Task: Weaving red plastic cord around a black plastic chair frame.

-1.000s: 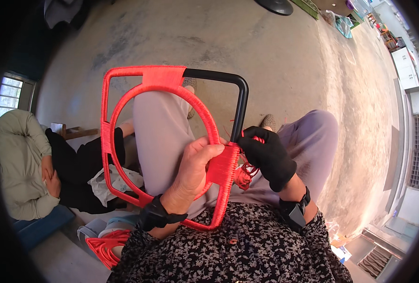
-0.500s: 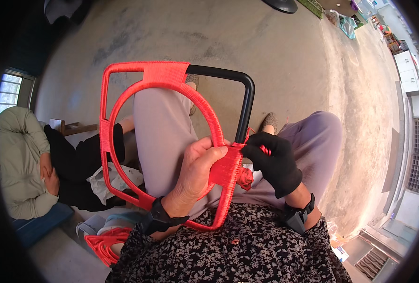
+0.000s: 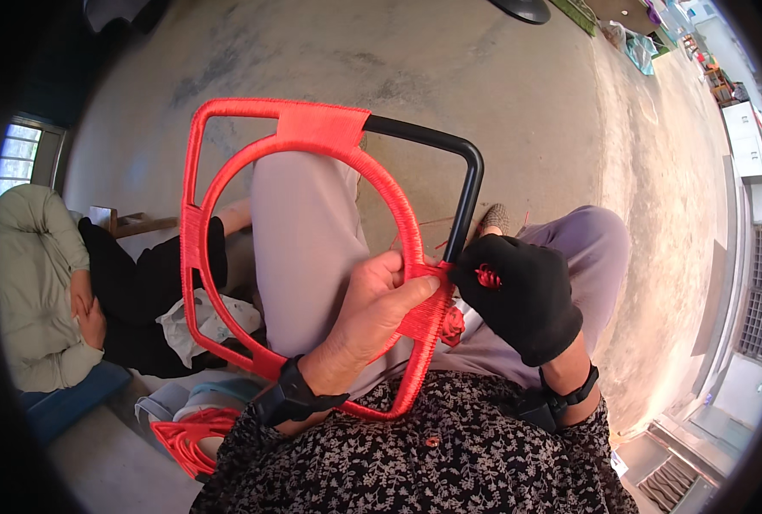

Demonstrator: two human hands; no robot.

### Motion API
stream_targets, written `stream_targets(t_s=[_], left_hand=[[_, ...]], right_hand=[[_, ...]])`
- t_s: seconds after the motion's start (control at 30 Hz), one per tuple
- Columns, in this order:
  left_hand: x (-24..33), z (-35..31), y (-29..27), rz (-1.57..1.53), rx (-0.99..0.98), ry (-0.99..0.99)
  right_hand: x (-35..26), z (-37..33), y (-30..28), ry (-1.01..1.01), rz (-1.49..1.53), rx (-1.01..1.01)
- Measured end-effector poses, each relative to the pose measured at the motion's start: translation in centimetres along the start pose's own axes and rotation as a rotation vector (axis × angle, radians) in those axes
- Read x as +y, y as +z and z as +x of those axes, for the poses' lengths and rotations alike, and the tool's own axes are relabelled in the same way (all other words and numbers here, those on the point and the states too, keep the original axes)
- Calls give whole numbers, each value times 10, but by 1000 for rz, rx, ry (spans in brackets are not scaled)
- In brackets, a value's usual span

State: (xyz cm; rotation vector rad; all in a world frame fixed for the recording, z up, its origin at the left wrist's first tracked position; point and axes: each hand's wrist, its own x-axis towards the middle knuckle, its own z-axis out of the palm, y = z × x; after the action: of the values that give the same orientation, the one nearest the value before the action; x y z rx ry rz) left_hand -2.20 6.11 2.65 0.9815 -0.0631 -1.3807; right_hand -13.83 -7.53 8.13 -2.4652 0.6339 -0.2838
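A metal frame (image 3: 321, 130), a rounded square with a ring inside, stands tilted over my lap. Red cord is wound tightly over most of it, while its upper right corner is bare black tube (image 3: 470, 184). My bare left hand (image 3: 368, 313) is closed on the wrapped joint where ring and outer bar meet, thumb on top. In a black glove, my right hand (image 3: 522, 300) is closed beside that joint, gripping a bundle of red cord (image 3: 487, 276). Another clump of red cord (image 3: 452, 326) hangs just below. The right fingertips are partly hidden.
A seated person in a pale green top (image 3: 34, 283) is close on my left, beside a white plastic bag (image 3: 197, 325). More red-wound pieces (image 3: 194, 439) lie at the lower left. A white cabinet (image 3: 745, 141) stands far right.
The frame has shifted a little to the right and tilted slightly clockwise. My right hand has moved right and turned, its fingers now folded around the cord bundle. My left hand keeps its hold.
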Motion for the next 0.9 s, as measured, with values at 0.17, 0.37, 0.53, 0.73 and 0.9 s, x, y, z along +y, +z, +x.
stream_targets(t_s=[0.17, 0.37, 0.53, 0.73, 0.9], left_hand=[[0, -2, 2, 16, 13, -2], [-6, -1, 1, 99, 48, 51], [-7, 5, -8, 33, 28, 51], [3, 0, -2, -81, 18, 4], [10, 4, 1, -81, -1, -20]], right_hand=[[-4, 1, 5, -44, -94, -29], [-1, -1, 20, 8, -47, 5], [9, -4, 26, 112, 233, 40], [44, -18, 11, 557, 870, 68], [44, -29, 24, 540, 889, -5]])
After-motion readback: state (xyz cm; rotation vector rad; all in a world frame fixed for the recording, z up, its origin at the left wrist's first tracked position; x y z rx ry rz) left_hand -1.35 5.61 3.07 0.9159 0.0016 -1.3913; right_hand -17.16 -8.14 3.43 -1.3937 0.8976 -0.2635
